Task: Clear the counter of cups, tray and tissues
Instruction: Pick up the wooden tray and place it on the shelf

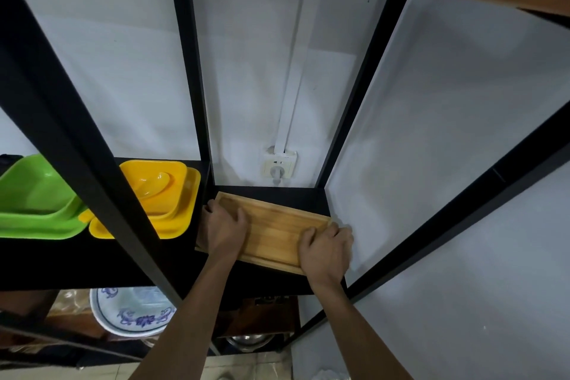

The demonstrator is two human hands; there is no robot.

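Observation:
A rectangular wooden tray (274, 230) lies on a black shelf (271, 282) in the right-hand bay of a black metal rack, close to the white wall. My left hand (223, 230) grips the tray's left end, with the thumb over the rim. My right hand (325, 251) holds the tray's right front corner, fingers curled over the edge. The tray holds nothing. No cups or tissues are in view.
Stacked yellow dishes (160, 197) and green dishes (34, 197) sit on the shelf bay to the left. A black upright (92, 145) crosses in front of them. A wall socket (279, 165) is behind the tray. A blue-patterned bowl (132, 311) sits on the shelf below.

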